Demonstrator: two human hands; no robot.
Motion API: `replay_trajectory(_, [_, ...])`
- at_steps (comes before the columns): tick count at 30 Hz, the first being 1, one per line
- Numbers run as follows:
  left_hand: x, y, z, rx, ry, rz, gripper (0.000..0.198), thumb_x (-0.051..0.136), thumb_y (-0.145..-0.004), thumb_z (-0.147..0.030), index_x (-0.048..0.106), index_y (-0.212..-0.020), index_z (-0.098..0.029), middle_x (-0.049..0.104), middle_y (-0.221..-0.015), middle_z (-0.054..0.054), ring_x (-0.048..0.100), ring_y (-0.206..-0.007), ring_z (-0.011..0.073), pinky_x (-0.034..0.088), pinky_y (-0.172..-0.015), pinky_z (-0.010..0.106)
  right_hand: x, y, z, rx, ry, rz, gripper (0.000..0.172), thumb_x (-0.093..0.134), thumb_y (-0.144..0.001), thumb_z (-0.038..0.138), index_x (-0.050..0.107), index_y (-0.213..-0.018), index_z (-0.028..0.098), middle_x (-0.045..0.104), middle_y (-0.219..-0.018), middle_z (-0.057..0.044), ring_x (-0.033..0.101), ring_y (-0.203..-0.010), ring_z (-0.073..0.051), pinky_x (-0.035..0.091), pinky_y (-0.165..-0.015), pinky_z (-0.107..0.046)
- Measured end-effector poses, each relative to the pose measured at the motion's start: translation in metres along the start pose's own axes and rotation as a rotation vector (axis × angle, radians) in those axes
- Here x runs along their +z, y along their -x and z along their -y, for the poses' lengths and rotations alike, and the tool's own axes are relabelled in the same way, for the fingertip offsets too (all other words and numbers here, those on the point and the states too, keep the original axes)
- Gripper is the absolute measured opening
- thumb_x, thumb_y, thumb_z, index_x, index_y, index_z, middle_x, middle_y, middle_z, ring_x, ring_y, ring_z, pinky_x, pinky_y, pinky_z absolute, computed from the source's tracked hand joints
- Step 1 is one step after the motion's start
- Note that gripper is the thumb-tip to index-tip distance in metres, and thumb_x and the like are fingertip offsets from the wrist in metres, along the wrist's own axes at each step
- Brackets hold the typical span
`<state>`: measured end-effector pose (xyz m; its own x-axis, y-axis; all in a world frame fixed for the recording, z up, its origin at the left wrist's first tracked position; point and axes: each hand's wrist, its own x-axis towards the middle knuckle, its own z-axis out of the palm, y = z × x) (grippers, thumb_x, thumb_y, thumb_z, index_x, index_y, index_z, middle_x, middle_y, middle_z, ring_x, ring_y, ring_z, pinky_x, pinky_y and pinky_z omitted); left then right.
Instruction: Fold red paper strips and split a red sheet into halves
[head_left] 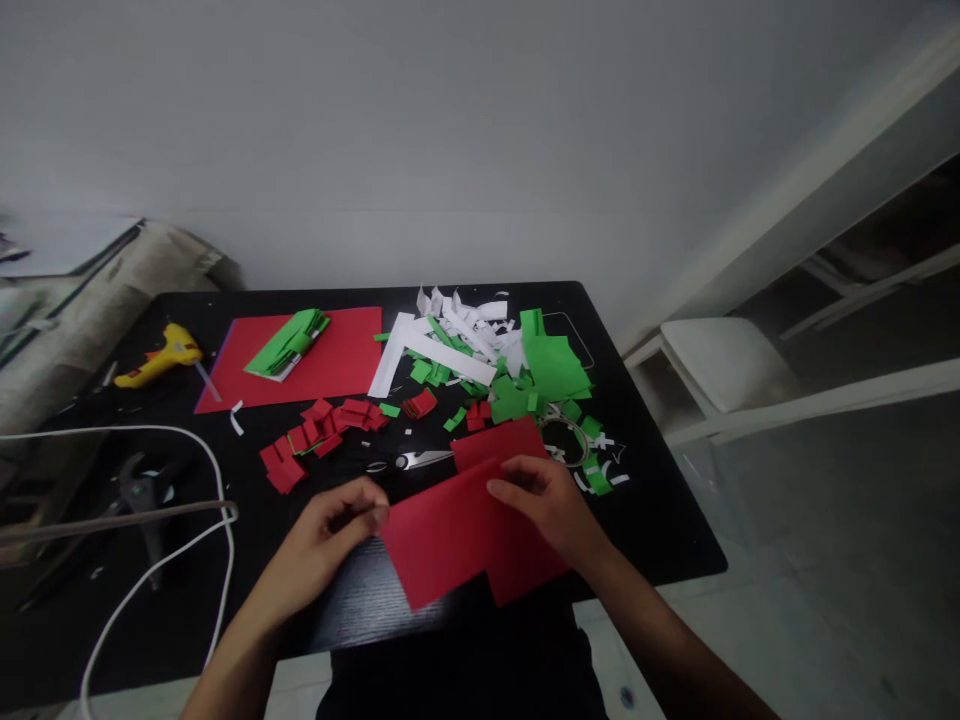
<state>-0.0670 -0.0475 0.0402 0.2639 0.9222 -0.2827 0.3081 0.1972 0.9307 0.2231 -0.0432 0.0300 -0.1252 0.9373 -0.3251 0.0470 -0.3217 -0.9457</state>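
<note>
A red paper sheet is held up near the table's front edge. My left hand pinches its upper left corner between thumb and fingers. At its upper right, my right hand grips the sheet with thumb and fingers. Another red sheet lies behind and to the right, partly covered by the first sheet and my right hand. Just beyond the sheets are scissors, their blades pointing right toward the red paper. Small folded red pieces are piled beyond my left hand.
The black table also bears a yellow glue gun, a large red sheet under folded green paper, white strips, green scraps, a tape roll and pliers. A white cable loops at left.
</note>
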Motion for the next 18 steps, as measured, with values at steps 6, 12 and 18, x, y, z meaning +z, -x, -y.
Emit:
replay_trajectory(6, [0.023, -0.012, -0.021, 0.074, -0.146, 0.240, 0.023, 0.071, -0.087, -0.038, 0.073, -0.102, -0.021, 0.075, -0.100, 0.003, 0.066, -0.094, 0.0209, 0.052, -0.087, 0.031, 0.017, -0.003, 0.021, -0.158, 0.211, 0.189, 0.015, 0.077, -0.084, 0.033, 0.076, -0.083, 0.018, 0.072, -0.078, -0.001, 0.064, -0.073, -0.014, 0.047, -0.067, -0.026])
replay_trajectory(12, [0.046, -0.017, -0.023, -0.025, 0.152, 0.199, 0.026, 0.077, -0.083, -0.039, 0.076, -0.096, -0.017, 0.076, -0.087, 0.003, 0.067, -0.075, 0.0176, 0.054, -0.069, 0.027, 0.027, -0.005, 0.029, -0.214, 0.176, 0.190, 0.013, 0.080, -0.083, 0.031, 0.077, -0.088, 0.019, 0.077, -0.085, -0.002, 0.069, -0.080, -0.016, 0.052, -0.073, -0.027])
replay_trajectory(18, [0.046, -0.007, -0.018, -0.185, 0.458, -0.086, 0.039, 0.088, -0.073, -0.043, 0.078, -0.100, -0.017, 0.081, -0.086, 0.007, 0.074, -0.069, 0.0208, 0.060, -0.067, 0.031, 0.025, 0.000, 0.024, -0.140, 0.025, 0.030, 0.024, 0.086, -0.076, 0.039, 0.077, -0.086, 0.020, 0.078, -0.084, -0.003, 0.071, -0.077, -0.017, 0.056, -0.071, -0.029])
